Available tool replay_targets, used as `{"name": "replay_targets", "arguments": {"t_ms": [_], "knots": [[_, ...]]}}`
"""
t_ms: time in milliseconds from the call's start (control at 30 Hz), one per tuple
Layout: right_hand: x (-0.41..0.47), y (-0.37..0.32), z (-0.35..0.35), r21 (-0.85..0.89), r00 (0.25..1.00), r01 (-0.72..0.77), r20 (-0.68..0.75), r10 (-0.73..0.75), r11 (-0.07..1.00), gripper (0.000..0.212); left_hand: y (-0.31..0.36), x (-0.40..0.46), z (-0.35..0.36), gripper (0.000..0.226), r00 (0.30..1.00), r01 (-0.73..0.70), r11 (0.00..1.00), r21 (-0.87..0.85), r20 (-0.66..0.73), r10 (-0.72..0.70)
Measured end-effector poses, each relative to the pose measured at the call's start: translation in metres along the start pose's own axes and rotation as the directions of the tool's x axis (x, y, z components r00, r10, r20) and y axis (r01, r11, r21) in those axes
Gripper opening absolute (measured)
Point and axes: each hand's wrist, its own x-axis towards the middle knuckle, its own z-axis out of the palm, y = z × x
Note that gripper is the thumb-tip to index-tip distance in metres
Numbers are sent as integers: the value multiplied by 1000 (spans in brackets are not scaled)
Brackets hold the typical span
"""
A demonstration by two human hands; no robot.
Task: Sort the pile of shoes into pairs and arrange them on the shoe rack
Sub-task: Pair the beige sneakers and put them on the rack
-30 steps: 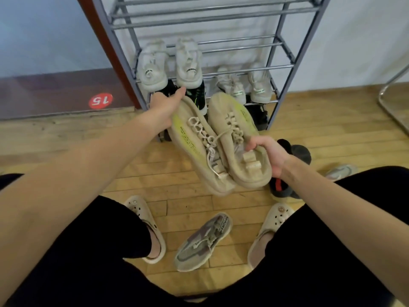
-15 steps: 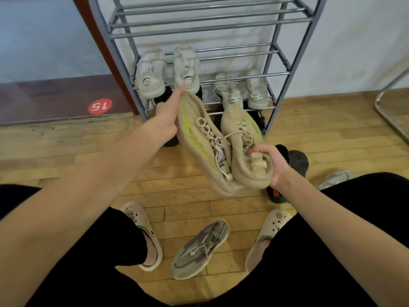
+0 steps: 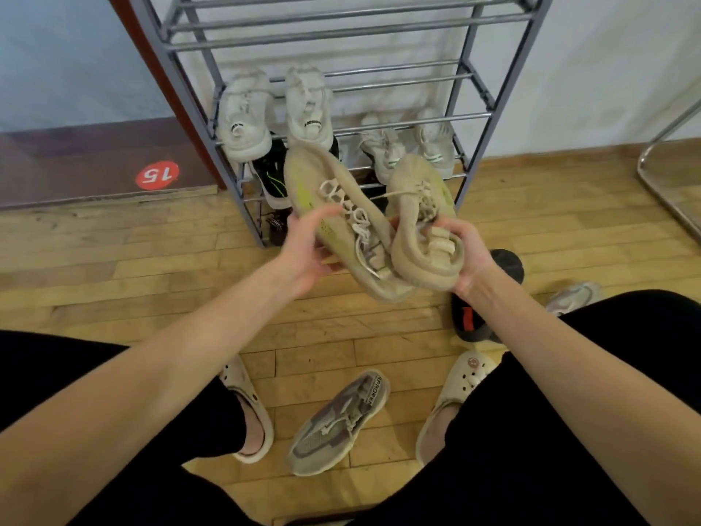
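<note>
Left hand (image 3: 309,248) with fingers curled against the side of a beige knit trainer with a yellow-green side stripe and pale laces (image 3: 333,218); right hand (image 3: 461,256) gripping the heel collar of the matching beige knit trainer (image 3: 417,229), thumb over the padded opening. Both shoes held in the air side by side, touching, toes pointing towards the grey metal tube shoe rack (image 3: 478,81) against the white wall. Rack shelves of parallel round bars: one carries a pair of chunky white lace-up trainers (image 3: 246,119) at left, the shelf beneath a pair of pale grey mesh trainers (image 3: 383,153) at right and a black shoe with a green line (image 3: 271,176) at left. On the wooden plank floor (image 3: 113,267): a single grey-brown mesh trainer (image 3: 337,423) between the person's feet in cream perforated foam clogs (image 3: 250,408), a black slip-on with a red mark (image 3: 470,317) beside the right wrist, a further pale shoe (image 3: 572,296) at right
</note>
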Motion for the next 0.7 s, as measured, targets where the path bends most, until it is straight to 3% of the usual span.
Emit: {"name": "replay_targets", "arguments": {"t_ms": [133, 367, 433, 500, 633, 700], "knots": [[7, -34, 10, -14, 997, 77, 25, -77, 997, 39, 10, 5, 25, 77, 981, -193, 972, 134, 42, 189], [45, -107, 17, -287, 978, 82, -161, -133, 954, 22, 65, 53, 66, 94, 958, -274, 866, 418, 35, 286], [60, -124, 17, -329, 974, 92, -167, -154, 940, 18, 75, 70, 75, 79, 947, -304, 822, 481, 54, 318], [78, -139, 16, -411, 962, 125, -174, -212, 903, 18, 85, 90, 87, 45, 921, -360, 765, 534, 72, 384], [127, -162, 10, -580, 897, 217, -197, -395, 785, 39, 103, 136, 106, 9, 884, -412, 714, 566, 60, 463], [153, -170, 9, -618, 876, 221, -214, -432, 755, 36, 108, 161, 113, 13, 868, -422, 682, 597, 49, 494]]}}
